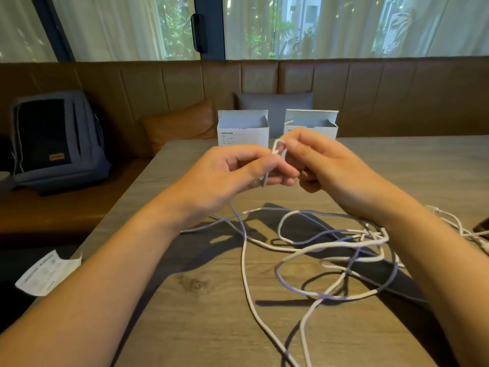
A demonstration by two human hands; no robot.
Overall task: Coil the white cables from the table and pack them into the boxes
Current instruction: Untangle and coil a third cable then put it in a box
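**First loop pinched, the long run hanging below**

Both hands are raised over the middle of the table [185, 300], meeting just in front of the two open boxes. The left hand [232, 173] pinches one end of a white cable [244, 260] between thumb and curled fingers, and the right hand [325, 165] pinches the small upright loop [277, 148] bent over at the top of that end. Both grips are narrow and closed on the cable itself, the fingertips of the two hands almost touching.

What the coming wrap turns on is where the slack lies: from the left hand's pinch the cable drops nearly straight down and toward the near edge, then runs off in wide, crossing loops that sprawl over the near right of the table, under the right forearm. So the free length lies below and to the right of the grip, nearer the right hand, which looks the likelier one to draw it up turn by turn (my reading, not a thing shown). A second cable [455, 223] lies at the far right edge, close to the tangle; where the loops overlap I cannot tell which strand belongs to which.

The left box [243, 133] and the right box [311, 120] stand side by side at the far edge, flaps up; I see no cable in them.
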